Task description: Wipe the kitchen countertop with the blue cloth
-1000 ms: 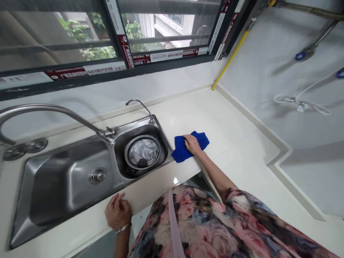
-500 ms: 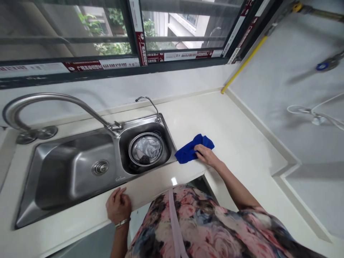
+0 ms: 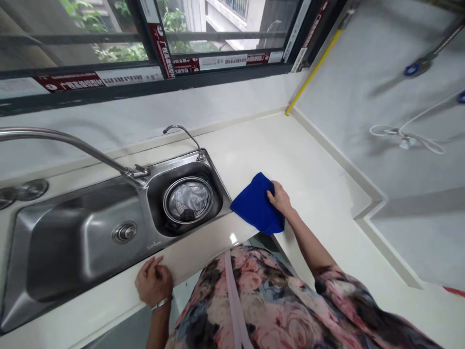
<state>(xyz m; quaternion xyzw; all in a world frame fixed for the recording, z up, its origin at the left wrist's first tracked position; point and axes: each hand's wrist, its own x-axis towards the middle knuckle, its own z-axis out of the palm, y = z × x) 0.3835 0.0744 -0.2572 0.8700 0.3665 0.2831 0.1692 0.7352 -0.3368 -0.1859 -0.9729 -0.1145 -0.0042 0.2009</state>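
A blue cloth (image 3: 257,203) lies spread on the white countertop (image 3: 319,194), just right of the sink, one corner reaching the counter's front edge. My right hand (image 3: 280,198) holds the cloth by its right side, fingers bent over it. My left hand (image 3: 154,281), with a bracelet at the wrist, rests on the counter's front edge before the sink; its fingers are loosely curled and apart, holding nothing. In the small basin sits a round metal pot (image 3: 188,199) with a strainer, a clear plastic bag and a dark scrubber inside.
The large basin (image 3: 72,242) is at the left, with a big curved faucet (image 3: 72,140) over it. A thin tap (image 3: 187,131) stands behind the small basin. A yellow pipe (image 3: 314,72) meets the counter in the back corner, below the window and wall.
The blue cloth was bunched under my right hand and now lies more opened out toward the front edge. The view has shifted right. My left hand stays at the counter edge.
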